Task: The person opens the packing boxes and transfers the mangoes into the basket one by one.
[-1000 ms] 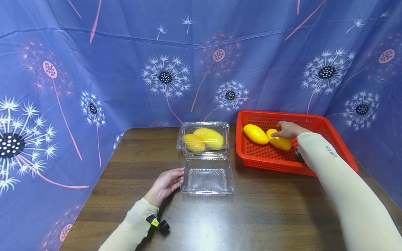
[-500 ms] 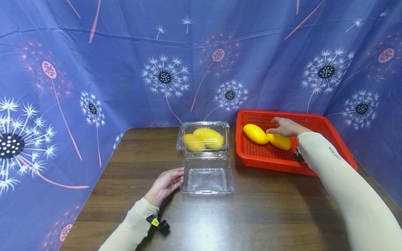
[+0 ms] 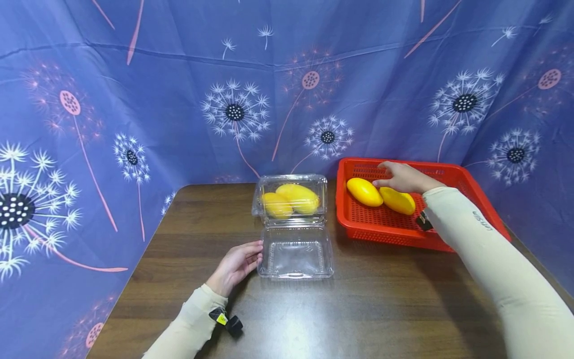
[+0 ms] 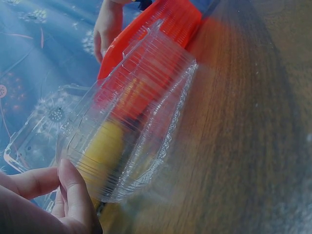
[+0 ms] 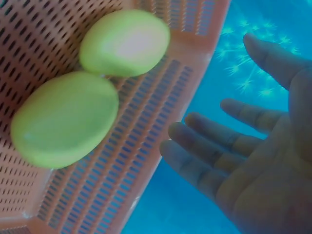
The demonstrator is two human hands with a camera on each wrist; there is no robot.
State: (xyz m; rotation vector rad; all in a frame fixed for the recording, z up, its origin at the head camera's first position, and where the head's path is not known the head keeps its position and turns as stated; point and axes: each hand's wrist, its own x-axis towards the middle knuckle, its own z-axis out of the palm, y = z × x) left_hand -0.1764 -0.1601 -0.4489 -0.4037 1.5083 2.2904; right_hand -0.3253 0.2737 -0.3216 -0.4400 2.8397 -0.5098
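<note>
A clear plastic clamshell box (image 3: 296,259) lies opened out, with two yellow mangoes (image 3: 301,197) in its far half. My left hand (image 3: 236,264) pinches the near half's left edge; in the left wrist view, the thumb (image 4: 73,183) and a finger meet at the thin rim. Two more mangoes lie side by side in a red basket, the left mango (image 3: 364,192) and the right mango (image 3: 397,201). Over the basket hovers my right hand (image 3: 405,178), fingers spread and nothing in them. In the right wrist view, its fingers (image 5: 214,151) are apart from both mangoes.
The red plastic basket (image 3: 394,242) with slotted walls stands at the back right of the wooden table (image 3: 376,304). Behind the table hangs a blue cloth (image 3: 179,109) with dandelion prints. A small black device (image 3: 233,325) is strapped to the left wrist.
My right hand has lifted off the right mango and moved slightly back and left above it, its fingers spreading. The left hand and the clamshell box have stayed in place.
</note>
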